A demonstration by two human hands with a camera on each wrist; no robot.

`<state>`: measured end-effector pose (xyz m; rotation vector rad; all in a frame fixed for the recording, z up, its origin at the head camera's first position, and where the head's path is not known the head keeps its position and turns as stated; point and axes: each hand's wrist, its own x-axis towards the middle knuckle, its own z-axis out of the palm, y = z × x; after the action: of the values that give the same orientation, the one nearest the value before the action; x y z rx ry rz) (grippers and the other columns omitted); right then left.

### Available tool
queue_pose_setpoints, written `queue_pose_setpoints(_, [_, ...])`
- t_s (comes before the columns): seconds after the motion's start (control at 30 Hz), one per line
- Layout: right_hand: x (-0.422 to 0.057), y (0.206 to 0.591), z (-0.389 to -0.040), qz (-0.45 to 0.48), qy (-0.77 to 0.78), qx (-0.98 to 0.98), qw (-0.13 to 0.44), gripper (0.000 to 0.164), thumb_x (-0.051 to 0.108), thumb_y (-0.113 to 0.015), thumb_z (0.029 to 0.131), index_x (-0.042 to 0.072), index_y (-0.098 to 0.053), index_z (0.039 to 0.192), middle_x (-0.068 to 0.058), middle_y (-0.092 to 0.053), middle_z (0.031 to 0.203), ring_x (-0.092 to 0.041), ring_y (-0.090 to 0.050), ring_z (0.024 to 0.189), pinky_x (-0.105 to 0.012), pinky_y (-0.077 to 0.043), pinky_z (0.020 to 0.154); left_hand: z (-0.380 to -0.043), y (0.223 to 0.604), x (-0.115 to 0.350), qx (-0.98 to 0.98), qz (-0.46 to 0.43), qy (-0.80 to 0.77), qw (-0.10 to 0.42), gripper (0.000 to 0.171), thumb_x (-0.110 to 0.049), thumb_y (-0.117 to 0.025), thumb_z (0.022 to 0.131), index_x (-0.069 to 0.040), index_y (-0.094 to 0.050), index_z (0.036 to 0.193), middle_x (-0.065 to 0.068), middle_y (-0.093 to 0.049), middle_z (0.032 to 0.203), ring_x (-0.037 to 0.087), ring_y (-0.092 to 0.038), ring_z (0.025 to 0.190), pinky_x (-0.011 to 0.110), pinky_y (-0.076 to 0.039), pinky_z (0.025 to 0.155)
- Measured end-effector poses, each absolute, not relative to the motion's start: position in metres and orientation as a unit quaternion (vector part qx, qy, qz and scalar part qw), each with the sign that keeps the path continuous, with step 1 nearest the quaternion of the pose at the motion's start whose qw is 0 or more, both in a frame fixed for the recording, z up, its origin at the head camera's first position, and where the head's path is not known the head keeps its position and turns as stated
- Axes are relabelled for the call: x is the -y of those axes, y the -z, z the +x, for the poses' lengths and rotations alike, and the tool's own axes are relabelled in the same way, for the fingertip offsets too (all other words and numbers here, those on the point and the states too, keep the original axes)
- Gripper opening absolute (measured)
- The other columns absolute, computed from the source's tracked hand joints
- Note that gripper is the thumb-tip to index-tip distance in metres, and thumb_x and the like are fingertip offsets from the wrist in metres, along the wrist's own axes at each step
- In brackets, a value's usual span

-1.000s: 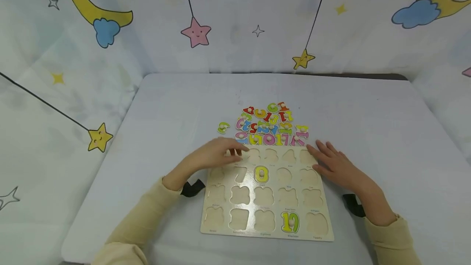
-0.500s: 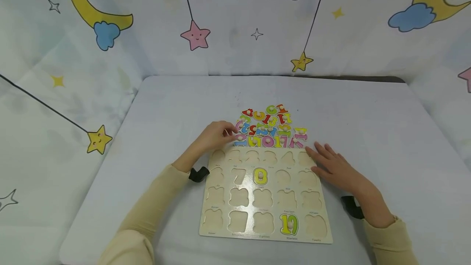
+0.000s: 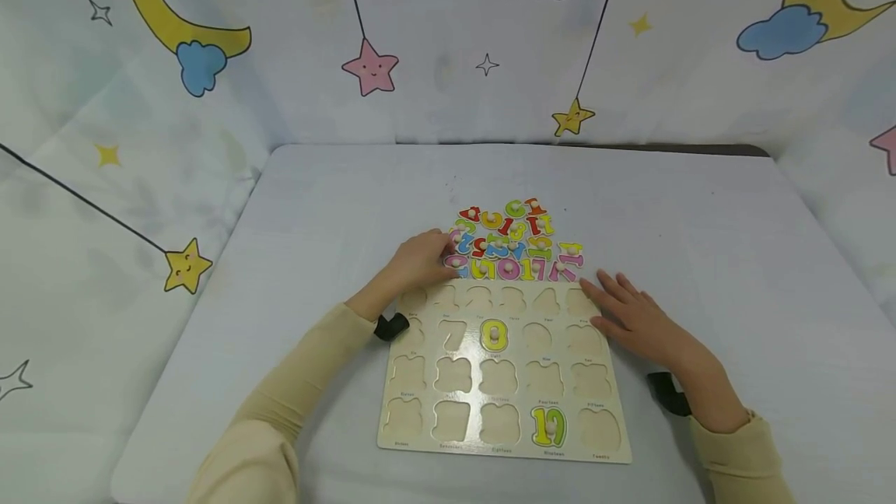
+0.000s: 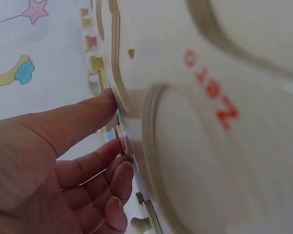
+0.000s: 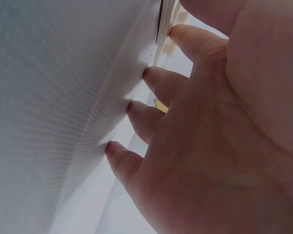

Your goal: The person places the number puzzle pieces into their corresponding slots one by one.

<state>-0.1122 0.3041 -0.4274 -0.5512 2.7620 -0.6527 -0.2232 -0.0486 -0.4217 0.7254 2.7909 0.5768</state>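
Note:
A wooden number-puzzle board (image 3: 625,446) lies on the table, with a yellow 8 (image 3: 494,336) and a yellow-green 19 (image 3: 549,427) in their slots. Behind it sits a pile of knobbed number pieces (image 3: 507,270). My left hand (image 3: 420,259) is at the pile's left side, thumb at the board's far edge. In the left wrist view its fingers (image 4: 95,168) bend loosely beside the pieces; a green piece (image 4: 141,224) shows below them. My right hand (image 3: 640,317) rests spread at the board's far right corner, fingertips (image 5: 118,153) on the tablecloth.
A white cloth covers the table (image 3: 336,201). Behind and at the sides hangs a curtain (image 3: 434,14) printed with moons and stars. A black strap (image 3: 670,393) is on the right wrist, another strap (image 3: 392,327) on the left.
My left hand has moved from above the board's far left corner to the pile's left side. The separate green piece there is no longer visible in the head view. My right hand stays put.

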Motion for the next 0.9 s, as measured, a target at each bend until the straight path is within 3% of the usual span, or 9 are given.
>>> queue_pose_setpoints(0.47, [-0.3031,0.4286,-0.1122,-0.188,0.214,-0.951,0.123,0.064,0.037,-0.054,0.094,0.013,-0.028,0.148,-0.025,-0.017,0.149,-0.046,-0.005,0.135,-0.066,-0.008,0.098,-0.2199,0.4152,0.0444,-0.948,0.255,-0.161,0.098,0.034,-0.029,-0.077,0.079,-0.006,-0.06,0.099,0.001,-0.052,0.088,0.016,-0.048,0.076,0.031,-0.04,0.067])
queue_pose_setpoints(0.7, [-0.3038,0.4272,-0.112,-0.187,0.212,-0.951,0.124,0.064,0.037,-0.054,0.094,0.012,-0.028,0.147,-0.025,-0.017,0.149,-0.046,-0.006,0.135,-0.066,-0.008,0.098,-0.2197,0.4163,0.0453,-0.943,0.249,-0.194,0.109,0.043,-0.027,-0.075,0.08,-0.004,-0.053,0.109,0.003,-0.052,0.091,0.018,-0.049,0.082,0.032,-0.041,0.073])
queue_pose_setpoints(0.9, [-0.3041,0.4278,-0.1121,-0.183,0.217,-0.95,0.128,0.064,0.038,-0.053,0.094,0.013,-0.028,0.148,-0.024,-0.016,0.149,-0.045,-0.004,0.135,-0.066,-0.007,0.099,-0.2157,0.4163,0.0474,-0.934,0.269,-0.215,0.091,0.034,-0.017,-0.072,0.082,-0.008,-0.047,0.104,0.003,-0.05,0.08,0.019,-0.047,0.072,0.031,-0.036,0.063])
